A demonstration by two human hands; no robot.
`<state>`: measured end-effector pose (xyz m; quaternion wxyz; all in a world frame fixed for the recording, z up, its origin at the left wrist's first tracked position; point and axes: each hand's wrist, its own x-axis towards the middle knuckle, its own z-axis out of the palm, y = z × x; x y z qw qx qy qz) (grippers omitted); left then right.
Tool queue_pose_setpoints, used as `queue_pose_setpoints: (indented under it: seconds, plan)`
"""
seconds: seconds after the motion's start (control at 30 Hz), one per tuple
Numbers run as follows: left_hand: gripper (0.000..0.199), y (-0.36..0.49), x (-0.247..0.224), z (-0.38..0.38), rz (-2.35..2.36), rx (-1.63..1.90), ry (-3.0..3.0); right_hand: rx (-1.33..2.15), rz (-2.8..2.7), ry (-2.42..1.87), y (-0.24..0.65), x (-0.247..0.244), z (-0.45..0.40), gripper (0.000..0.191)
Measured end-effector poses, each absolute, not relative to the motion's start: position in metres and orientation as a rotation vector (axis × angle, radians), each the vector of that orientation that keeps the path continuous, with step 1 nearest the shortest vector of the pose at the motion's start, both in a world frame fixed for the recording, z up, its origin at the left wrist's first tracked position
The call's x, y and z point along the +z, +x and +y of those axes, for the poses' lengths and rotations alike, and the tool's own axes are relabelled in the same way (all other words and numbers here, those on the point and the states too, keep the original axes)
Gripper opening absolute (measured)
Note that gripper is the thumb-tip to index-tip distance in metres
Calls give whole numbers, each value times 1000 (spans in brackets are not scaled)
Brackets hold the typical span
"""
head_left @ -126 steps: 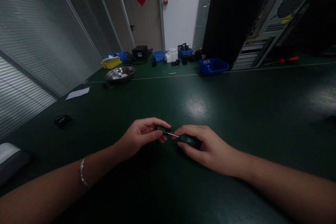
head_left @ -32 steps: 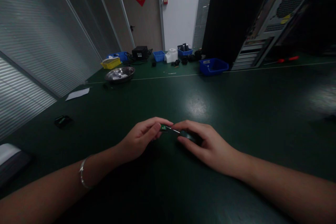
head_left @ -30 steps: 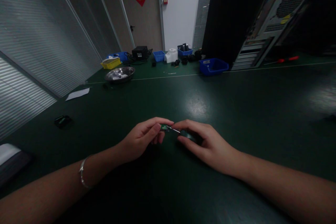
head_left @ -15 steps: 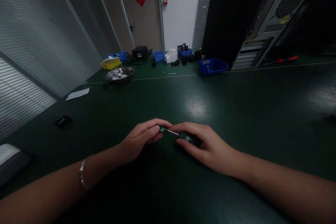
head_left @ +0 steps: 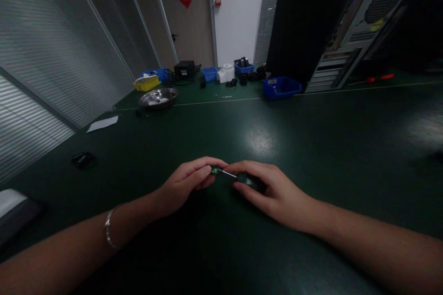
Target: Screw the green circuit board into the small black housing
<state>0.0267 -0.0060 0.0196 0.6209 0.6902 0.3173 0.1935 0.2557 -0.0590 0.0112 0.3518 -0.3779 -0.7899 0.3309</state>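
My left hand [head_left: 190,177] is closed on a small green circuit board [head_left: 214,170], pinched between thumb and fingers; most of the board is hidden by them. My right hand [head_left: 273,189] grips a screwdriver by its dark handle [head_left: 247,181]. The thin metal shaft of the screwdriver [head_left: 228,174] points left, and its tip meets the right end of the board. My right index finger reaches along the shaft, close to the left fingertips. Both hands are low over the dark green table [head_left: 194,133].
A black part [head_left: 83,160] and white paper [head_left: 103,123] lie at left. Behind stand a metal bowl [head_left: 158,98], a yellow bin [head_left: 146,84], a blue bin [head_left: 282,88], a white device [head_left: 226,73] and a large computer case [head_left: 311,23]. A red-handled tool [head_left: 380,78] lies back right.
Hardly anything differs. The circuit board and screwdriver have shifted or turned very slightly; both hands keep their places and their holds.
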Motion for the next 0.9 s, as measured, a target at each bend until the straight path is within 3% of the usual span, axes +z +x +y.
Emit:
queue_pose_setpoints:
  seconds: [0.9]
  plan:
    - [37,24,6,0,645,466,1397,880,-2044,-929,256,11,-59,30]
